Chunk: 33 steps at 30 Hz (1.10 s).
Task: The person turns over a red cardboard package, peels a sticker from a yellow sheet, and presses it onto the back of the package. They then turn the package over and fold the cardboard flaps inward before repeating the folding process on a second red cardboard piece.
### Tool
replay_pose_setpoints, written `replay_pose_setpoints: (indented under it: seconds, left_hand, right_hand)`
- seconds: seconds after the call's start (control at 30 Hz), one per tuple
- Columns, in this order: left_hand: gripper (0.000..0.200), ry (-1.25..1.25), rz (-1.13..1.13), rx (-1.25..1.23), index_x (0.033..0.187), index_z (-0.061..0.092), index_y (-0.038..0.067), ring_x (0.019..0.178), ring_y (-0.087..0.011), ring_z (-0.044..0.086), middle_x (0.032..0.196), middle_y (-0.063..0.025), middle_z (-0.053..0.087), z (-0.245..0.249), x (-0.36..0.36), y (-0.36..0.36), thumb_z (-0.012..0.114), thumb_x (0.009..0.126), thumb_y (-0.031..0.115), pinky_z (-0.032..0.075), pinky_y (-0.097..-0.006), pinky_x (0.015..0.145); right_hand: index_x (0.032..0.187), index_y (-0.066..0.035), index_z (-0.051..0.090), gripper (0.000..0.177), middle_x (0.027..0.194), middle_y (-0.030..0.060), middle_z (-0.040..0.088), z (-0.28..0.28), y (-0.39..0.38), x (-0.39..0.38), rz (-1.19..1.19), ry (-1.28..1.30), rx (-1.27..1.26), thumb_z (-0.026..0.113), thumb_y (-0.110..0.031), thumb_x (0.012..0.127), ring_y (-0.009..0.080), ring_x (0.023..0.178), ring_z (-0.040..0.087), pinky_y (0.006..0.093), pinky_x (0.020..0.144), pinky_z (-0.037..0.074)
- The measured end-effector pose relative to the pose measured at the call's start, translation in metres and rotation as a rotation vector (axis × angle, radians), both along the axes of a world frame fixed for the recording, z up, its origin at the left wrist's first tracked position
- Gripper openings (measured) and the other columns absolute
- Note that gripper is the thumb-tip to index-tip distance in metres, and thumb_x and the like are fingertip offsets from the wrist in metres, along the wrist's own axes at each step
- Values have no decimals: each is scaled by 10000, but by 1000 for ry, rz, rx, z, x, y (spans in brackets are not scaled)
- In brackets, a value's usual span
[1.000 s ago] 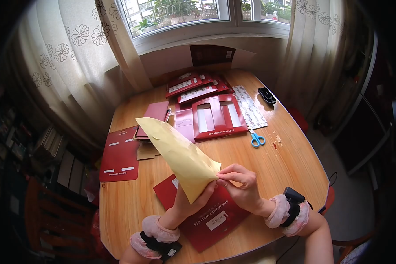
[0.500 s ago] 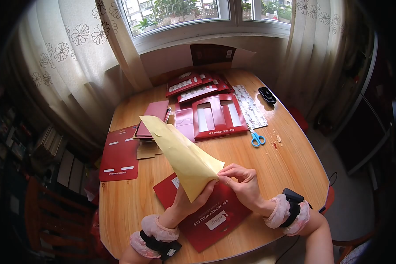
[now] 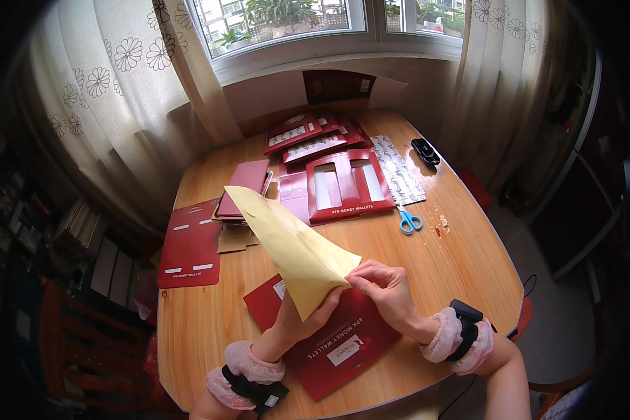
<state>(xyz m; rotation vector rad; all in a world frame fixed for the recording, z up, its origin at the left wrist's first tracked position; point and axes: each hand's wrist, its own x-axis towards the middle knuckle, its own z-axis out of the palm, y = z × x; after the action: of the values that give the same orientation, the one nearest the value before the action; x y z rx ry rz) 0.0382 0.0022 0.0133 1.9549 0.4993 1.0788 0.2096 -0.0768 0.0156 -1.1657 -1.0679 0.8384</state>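
Observation:
A pale yellow paper sheet (image 3: 290, 245) is raised above the table, bent and slanting up to the left. Gripping its lower edge from beneath is my left hand (image 3: 308, 315), its fingers partly hidden behind the paper. My right hand (image 3: 385, 290) pinches the sheet's right corner between thumb and forefinger, close to my left hand. Below both hands lies a red card pack (image 3: 350, 350) printed "4PK MONEY WALLETS", turned at an angle and partly covered by my hands and the paper.
A red windowed pack (image 3: 350, 210) and several stacked red packs (image 3: 311, 140) lie at the back. Blue-handled scissors (image 3: 410, 222) rest on the right, near paper scraps (image 3: 442, 224). Left stand a flat red card (image 3: 189, 245) and a pile of pink cards (image 3: 245, 182). A black object (image 3: 425, 152) sits back right.
The yellow sheet has tilted slightly, its right corner shifting a little to the right. My hands keep their hold on it, almost in place.

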Motion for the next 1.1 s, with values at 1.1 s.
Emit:
replay_pose_setpoints:
  seconds: [1.1]
  left_hand:
    - [324, 49, -31, 124, 1173, 625, -1, 973, -207, 682, 1078, -106, 694, -5, -5, 7, 707, 860, 18, 546, -327, 827]
  right_hand:
    - [959, 17, 716, 124, 863, 29, 703, -10, 4, 2, 22, 157, -57, 699, -104, 936, 70, 784, 637, 213, 714, 515]
